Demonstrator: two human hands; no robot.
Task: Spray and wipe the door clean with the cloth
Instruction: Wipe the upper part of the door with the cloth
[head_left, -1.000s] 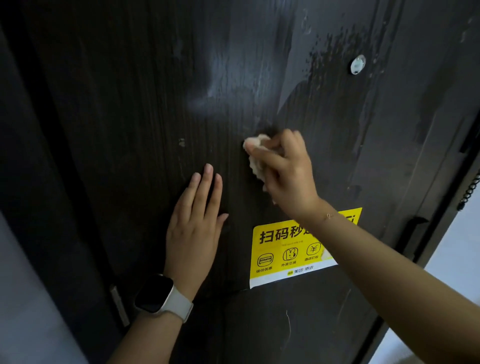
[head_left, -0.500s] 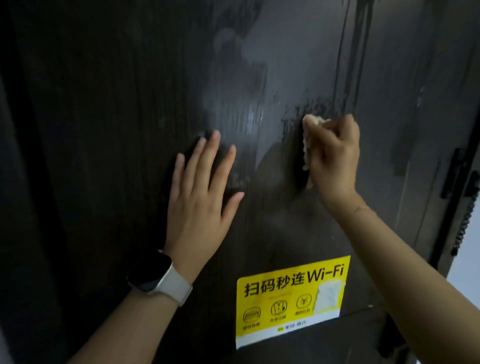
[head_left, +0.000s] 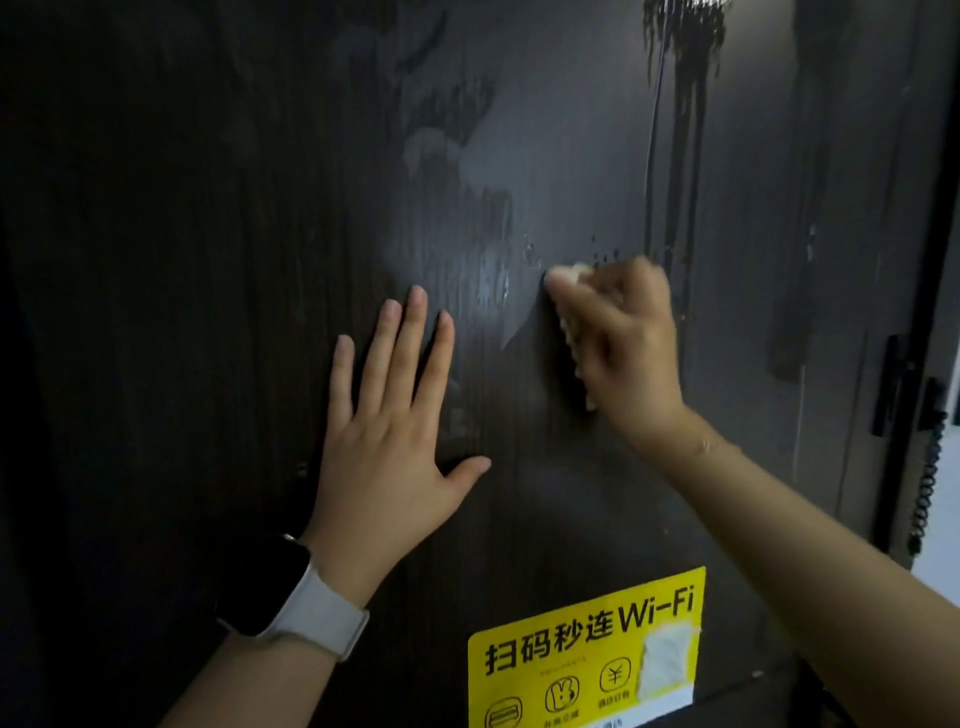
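The right hand (head_left: 631, 343) has its grip closed around a pale cloth (head_left: 571, 332), pressing it against the dark door (head_left: 208, 260). The left hand (head_left: 389, 441) lies flat and open on the door just beside it, a smartwatch (head_left: 301, 597) on the wrist. Wet streaks (head_left: 680, 130) run above; a yellow Wi-Fi sticker (head_left: 582, 654) sits below.

Dark woodgrain door (head_left: 260, 260), seemingly cream cloth (head_left: 571, 338)
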